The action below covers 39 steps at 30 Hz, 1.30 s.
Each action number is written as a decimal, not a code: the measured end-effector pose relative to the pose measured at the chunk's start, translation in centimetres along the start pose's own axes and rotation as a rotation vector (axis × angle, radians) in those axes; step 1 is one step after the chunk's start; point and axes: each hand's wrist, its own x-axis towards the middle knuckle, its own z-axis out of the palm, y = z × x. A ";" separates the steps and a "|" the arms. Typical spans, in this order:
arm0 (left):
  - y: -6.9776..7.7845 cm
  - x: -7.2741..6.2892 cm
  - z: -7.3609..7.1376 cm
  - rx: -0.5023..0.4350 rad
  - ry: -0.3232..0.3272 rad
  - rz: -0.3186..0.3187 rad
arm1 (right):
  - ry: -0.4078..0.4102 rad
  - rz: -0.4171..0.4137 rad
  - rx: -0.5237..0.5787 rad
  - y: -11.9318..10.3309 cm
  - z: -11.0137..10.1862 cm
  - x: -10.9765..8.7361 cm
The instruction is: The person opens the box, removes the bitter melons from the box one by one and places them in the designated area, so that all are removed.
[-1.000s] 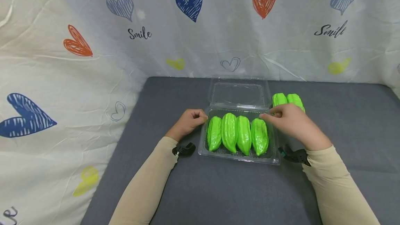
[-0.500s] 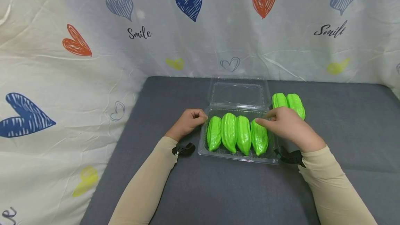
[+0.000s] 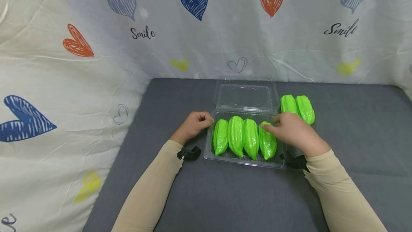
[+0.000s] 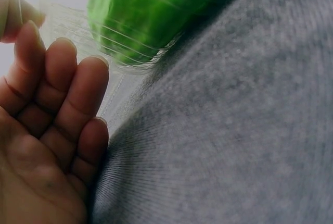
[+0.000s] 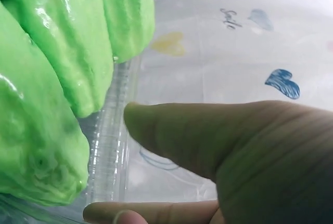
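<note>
Patterned backdrop (image 3: 206, 42) reads "Smile" twice (head view). On the grey surface (image 3: 244, 198), one clear container (image 3: 244, 164) holds four green gourds (image 3: 236, 137); two loose gourds (image 3: 305, 109) lie beyond its right side. Left wrist view: left hand (image 4: 52, 122), fingers pinching the container's edge. Right wrist view: right hand (image 5: 250, 151), fingers parted, released.

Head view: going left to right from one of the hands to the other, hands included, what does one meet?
Left hand, first green gourd, second green gourd, third green gourd, fourth green gourd, right hand.
</note>
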 end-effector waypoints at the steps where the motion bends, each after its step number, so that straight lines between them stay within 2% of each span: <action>1: 0.0 0.0 0.0 -0.003 -0.001 -0.001 | 0.003 -0.001 -0.007 0.0 0.1 0.0; 18: 0.3 -0.1 0.0 -0.018 -0.012 0.006 | -0.012 0.062 -0.118 -0.2 1.1 0.5; 39: 0.3 -0.2 0.0 -0.008 -0.013 0.001 | 0.001 0.089 -0.096 -0.3 0.9 0.5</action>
